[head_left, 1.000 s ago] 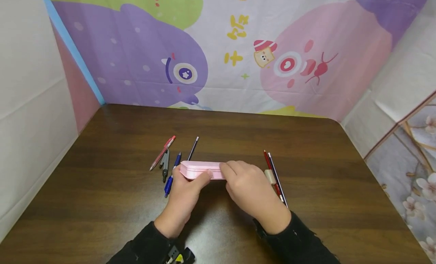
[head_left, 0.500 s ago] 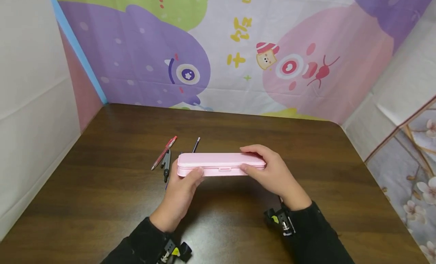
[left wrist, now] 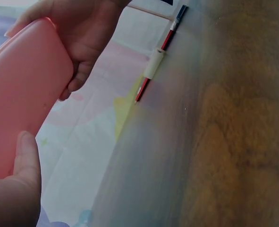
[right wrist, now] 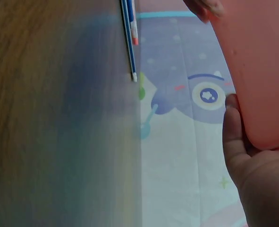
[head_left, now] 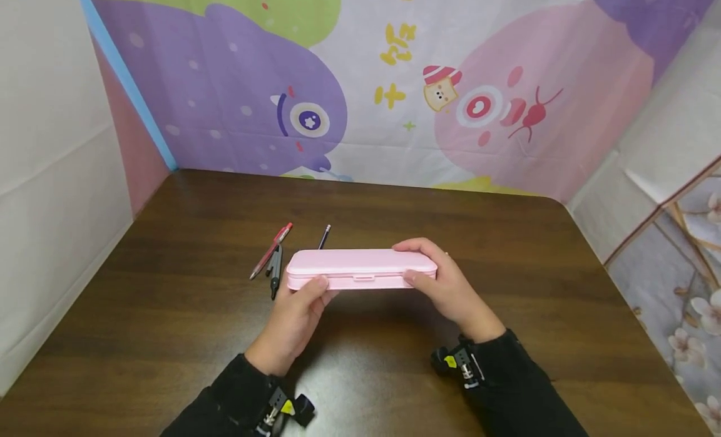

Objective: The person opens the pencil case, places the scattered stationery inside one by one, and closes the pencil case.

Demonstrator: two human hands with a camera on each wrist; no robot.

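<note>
Holding closed pink oblong plastic case [head_left: 360,262] above dark-brown wooden bench [head_left: 186,299]. Gripping left end with left hand [head_left: 286,327], right end with right hand [head_left: 453,293], fingers [head_left: 417,244] of both clamped on it. Also showing red clear-barrelled pen [head_left: 271,250] and white-tipped dark pencil [head_left: 324,237] on bench, behind.

I can read no words or numbers with certainty, the only writing I see being a column of yellow characters [head_left: 397,44] lying sideways on the printed backdrop [head_left: 373,150], beyond and between the left hand [head_left: 294,324] and right hand [head_left: 453,293], the topmost one cut off.
</note>
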